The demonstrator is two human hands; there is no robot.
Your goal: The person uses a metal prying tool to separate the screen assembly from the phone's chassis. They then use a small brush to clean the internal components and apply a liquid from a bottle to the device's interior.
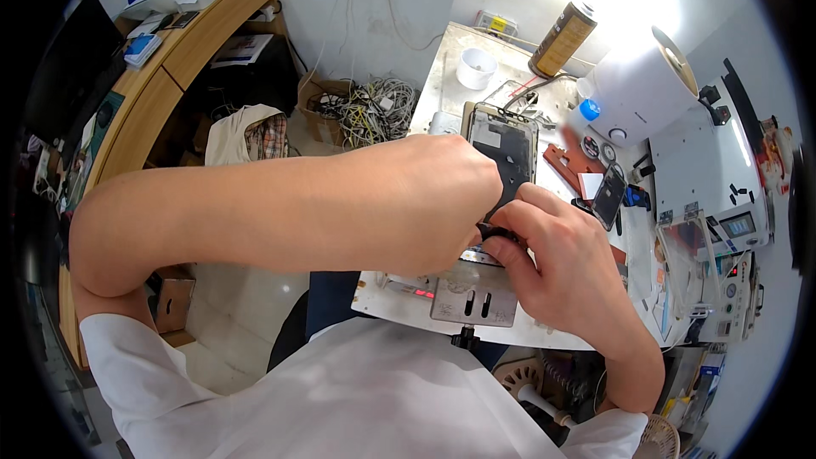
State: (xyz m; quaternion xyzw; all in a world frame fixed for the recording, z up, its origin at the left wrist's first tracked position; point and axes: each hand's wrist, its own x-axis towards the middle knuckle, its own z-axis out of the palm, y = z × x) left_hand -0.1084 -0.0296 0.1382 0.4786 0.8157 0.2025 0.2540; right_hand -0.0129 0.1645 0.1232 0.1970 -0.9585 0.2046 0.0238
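My left hand (pixel 442 195) reaches across from the left with its back up, curled closed; what its fingers grip is hidden beneath it. My right hand (pixel 557 255) comes from the lower right, thumb and forefinger bent together at a small dark piece (pixel 497 234) I cannot make out. Both hands meet over the near end of an opened device (pixel 512 149), a phone or small tablet with a dark interior and pale edges. Under them, at the bench's front edge, sits a metal holding fixture (pixel 476 293) with two slots and a black knob (pixel 466 337).
The white bench (pixel 442 76) bears a white cup (pixel 477 68), a brown spray can (pixel 563 40), a white cylindrical machine (pixel 642 89), a loose phone screen (pixel 609 195) and small tools. Boxed cables (pixel 374 110) lie on the floor. A wooden desk (pixel 144 115) stands left.
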